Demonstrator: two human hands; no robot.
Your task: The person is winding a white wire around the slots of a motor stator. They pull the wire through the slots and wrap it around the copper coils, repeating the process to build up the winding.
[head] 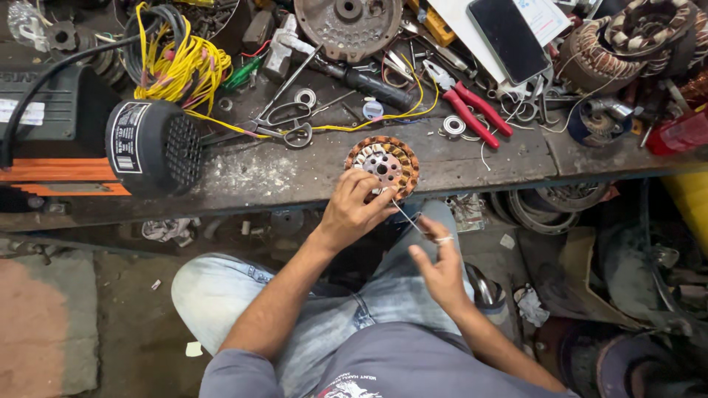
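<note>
Stator (383,165) pinched by left hand (352,210), right hand (441,269) grip closed on thread (408,219)

On my bench: one wound stator (382,163) under my fingers, one pair of scissors (284,125), one red-handled pliers (472,107), one phone (509,38) (face down), one yellow wire bundle (181,63).

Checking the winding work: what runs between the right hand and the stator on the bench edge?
A thin pale thread stretches from the stator to the right hand, seen in the head view.
</note>
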